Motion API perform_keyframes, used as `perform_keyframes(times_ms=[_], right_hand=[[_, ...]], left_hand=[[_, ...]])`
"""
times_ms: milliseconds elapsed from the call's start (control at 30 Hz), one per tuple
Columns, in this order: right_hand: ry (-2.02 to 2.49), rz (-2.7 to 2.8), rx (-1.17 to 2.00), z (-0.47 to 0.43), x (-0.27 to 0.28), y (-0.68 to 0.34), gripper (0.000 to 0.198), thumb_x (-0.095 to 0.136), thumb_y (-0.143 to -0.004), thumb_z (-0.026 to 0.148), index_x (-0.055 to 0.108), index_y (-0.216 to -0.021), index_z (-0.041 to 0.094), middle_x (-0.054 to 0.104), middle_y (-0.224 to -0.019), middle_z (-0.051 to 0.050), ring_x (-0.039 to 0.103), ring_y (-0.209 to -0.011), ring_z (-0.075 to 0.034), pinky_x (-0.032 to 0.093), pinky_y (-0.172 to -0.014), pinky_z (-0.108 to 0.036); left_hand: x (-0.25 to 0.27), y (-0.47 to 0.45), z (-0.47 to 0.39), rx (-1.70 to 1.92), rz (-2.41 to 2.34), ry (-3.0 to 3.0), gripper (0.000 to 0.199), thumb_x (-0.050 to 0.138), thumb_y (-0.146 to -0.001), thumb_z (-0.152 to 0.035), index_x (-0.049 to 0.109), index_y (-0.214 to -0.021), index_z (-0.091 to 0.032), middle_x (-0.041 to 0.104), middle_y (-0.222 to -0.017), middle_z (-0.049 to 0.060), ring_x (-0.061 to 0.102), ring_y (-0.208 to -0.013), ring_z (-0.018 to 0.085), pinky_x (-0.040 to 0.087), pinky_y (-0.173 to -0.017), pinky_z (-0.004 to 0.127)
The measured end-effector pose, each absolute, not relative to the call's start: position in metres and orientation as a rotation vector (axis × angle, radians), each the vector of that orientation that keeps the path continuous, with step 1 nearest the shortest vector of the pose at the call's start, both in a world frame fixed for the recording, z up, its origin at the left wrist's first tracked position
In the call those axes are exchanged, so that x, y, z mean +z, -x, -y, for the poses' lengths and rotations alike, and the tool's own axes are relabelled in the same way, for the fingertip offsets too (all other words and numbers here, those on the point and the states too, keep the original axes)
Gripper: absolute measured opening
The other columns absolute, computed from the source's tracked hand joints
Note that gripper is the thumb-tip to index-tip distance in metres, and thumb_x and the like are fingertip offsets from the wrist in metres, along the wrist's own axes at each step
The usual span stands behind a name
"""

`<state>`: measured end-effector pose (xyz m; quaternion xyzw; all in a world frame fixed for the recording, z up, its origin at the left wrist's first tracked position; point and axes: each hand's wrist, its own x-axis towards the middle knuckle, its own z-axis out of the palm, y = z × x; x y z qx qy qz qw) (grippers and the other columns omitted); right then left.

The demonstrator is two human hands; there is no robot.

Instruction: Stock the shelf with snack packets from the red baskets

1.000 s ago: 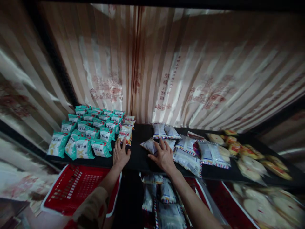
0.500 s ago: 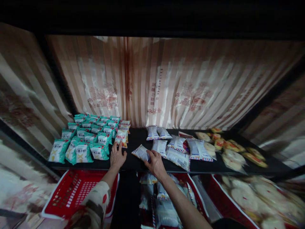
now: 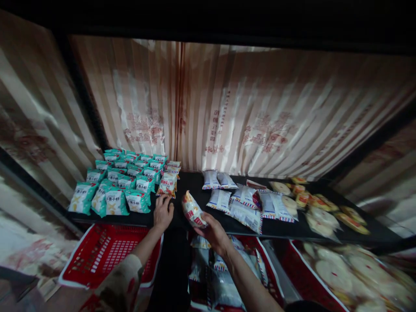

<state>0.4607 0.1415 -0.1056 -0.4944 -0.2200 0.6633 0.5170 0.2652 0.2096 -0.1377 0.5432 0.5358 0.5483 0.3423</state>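
Note:
On the black shelf (image 3: 185, 182), my left hand (image 3: 163, 213) has its fingertips against the lower edge of a white and orange snack bag (image 3: 167, 184). Its fingers are bent and the thumb stands apart, without a grip on the bag. My right hand (image 3: 212, 229) is closed round another snack bag (image 3: 192, 209), tilted with its printed red and white front showing. Left of my left hand stand several rows of teal snack bags (image 3: 115, 201). Several bags lie with their pale backs up, such as one bag (image 3: 218, 200), to the right of my right hand.
Below the shelf are a red basket (image 3: 76, 264) at left, a second red basket (image 3: 276, 277) holding pale bags, and a third (image 3: 303, 264) with round wrapped crackers. More round crackers (image 3: 321, 219) and yellow packs (image 3: 351, 221) lie at the shelf's right. Striped curtains (image 3: 208, 95) hang behind.
My right hand has lifted its snack bag off the shelf and turned it from its pale back to its printed front. My left hand stays at the white and orange bag.

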Motion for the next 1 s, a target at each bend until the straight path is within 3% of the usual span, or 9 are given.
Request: perform_keyframes(times_ms=[67, 133, 267, 500, 633, 767, 867, 1000], right_hand=[[1.068, 0.361, 1.731, -0.137, -0.102, -0.456, 0.025, 0.071, -0.069, 0.026, 0.063, -0.091, 0.017, 0.072, -0.084, -0.004, 0.067, -0.078, -0.018, 0.055, -0.074, -0.032], [0.984, 0.247, 1.829, -0.133, -0.101, -0.451, 0.018, 0.067, -0.072, 0.023, 0.062, -0.088, 0.015, 0.073, -0.082, -0.006, 0.068, -0.076, -0.018, 0.055, -0.076, -0.033], [0.824, 0.108, 1.95, -0.128, -0.102, -0.438, 0.015, 0.056, -0.08, 0.024, 0.061, -0.09, 0.013, 0.074, -0.084, -0.01, 0.069, -0.079, -0.02, 0.055, -0.079, -0.035], [0.846, 0.053, 1.983, -0.12, -0.101, -0.428, 0.023, 0.045, -0.09, 0.031, 0.059, -0.096, 0.014, 0.074, -0.083, -0.01, 0.07, -0.076, -0.02, 0.055, -0.076, -0.035], [0.862, 0.095, 1.996, -0.119, -0.092, -0.436, 0.037, 0.041, -0.092, 0.046, 0.058, -0.098, 0.014, 0.074, -0.085, -0.013, 0.071, -0.077, -0.022, 0.056, -0.073, -0.036], [0.84, 0.168, 1.964, -0.122, -0.084, -0.445, 0.052, 0.031, -0.092, 0.057, 0.059, -0.094, 0.013, 0.073, -0.075, -0.013, 0.07, -0.064, -0.02, 0.056, -0.057, -0.03], [0.772, 0.191, 1.922, -0.123, -0.085, -0.446, 0.044, 0.035, -0.094, 0.05, 0.06, -0.095, 0.014, 0.072, -0.072, -0.009, 0.068, -0.055, -0.016, 0.053, -0.047, -0.023], [0.715, 0.17, 1.834, -0.122, -0.094, -0.438, 0.029, 0.047, -0.091, 0.042, 0.061, -0.096, 0.016, 0.073, -0.082, -0.008, 0.07, -0.069, -0.016, 0.054, -0.052, -0.021]], left_hand=[[-0.137, -0.271, -0.204, 1.383, -1.307, -1.257, 0.018, 0.06, -0.076, -0.031, 0.068, -0.089, -0.022, 0.059, -0.113, 0.008, 0.049, -0.116, 0.026, 0.04, -0.101, 0.041], [-0.135, -0.279, -0.197, 1.329, -1.221, -1.108, 0.028, 0.057, -0.079, -0.042, 0.066, -0.094, -0.021, 0.062, -0.11, 0.01, 0.058, -0.105, 0.025, 0.049, -0.085, 0.037], [-0.127, -0.291, -0.183, 1.246, -1.048, -0.815, 0.045, 0.057, -0.077, -0.054, 0.061, -0.104, -0.019, 0.068, -0.098, 0.009, 0.065, -0.084, 0.021, 0.051, -0.068, 0.031], [-0.112, -0.286, -0.168, 1.225, -0.878, -0.548, 0.041, 0.073, -0.065, -0.041, 0.063, -0.095, -0.016, 0.07, -0.09, 0.006, 0.065, -0.078, 0.017, 0.048, -0.072, 0.027], [-0.107, -0.275, -0.162, 1.23, -0.806, -0.443, 0.039, 0.077, -0.062, -0.028, 0.063, -0.098, -0.018, 0.07, -0.095, 0.006, 0.065, -0.081, 0.017, 0.049, -0.073, 0.028], [-0.106, -0.265, -0.15, 1.264, -0.74, -0.37, 0.034, 0.077, -0.065, -0.02, 0.063, -0.096, -0.017, 0.07, -0.094, 0.005, 0.066, -0.085, 0.018, 0.051, -0.079, 0.034], [-0.107, -0.266, -0.137, 1.316, -0.71, -0.3, 0.026, 0.075, -0.068, -0.016, 0.065, -0.093, -0.017, 0.07, -0.093, 0.004, 0.066, -0.087, 0.017, 0.052, -0.082, 0.033], [-0.107, -0.276, -0.121, 1.399, -0.783, -0.186, 0.014, 0.071, -0.073, -0.01, 0.066, -0.086, -0.015, 0.07, -0.094, 0.004, 0.066, -0.088, 0.014, 0.054, -0.081, 0.027]])
